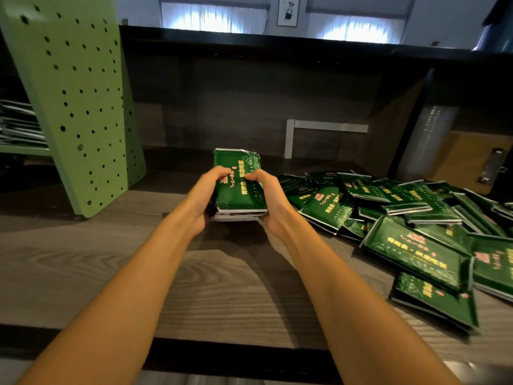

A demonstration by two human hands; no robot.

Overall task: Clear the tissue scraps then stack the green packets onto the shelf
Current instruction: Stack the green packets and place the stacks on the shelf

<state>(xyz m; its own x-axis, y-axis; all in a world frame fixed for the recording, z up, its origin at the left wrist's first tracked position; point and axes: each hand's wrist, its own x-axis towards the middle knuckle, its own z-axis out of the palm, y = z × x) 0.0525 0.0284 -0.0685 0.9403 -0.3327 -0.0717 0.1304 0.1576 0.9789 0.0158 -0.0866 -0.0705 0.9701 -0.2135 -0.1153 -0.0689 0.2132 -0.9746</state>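
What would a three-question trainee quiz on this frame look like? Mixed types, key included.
1. True or false: the left hand and the right hand both grip the stack of green packets.
2. The loose pile of packets lies: A) left of the held stack, B) right of it, C) on top of it.
3. Fill in: the perforated panel left of the hands is coloured ____.

Key: 1 true; 2 B; 3 green.
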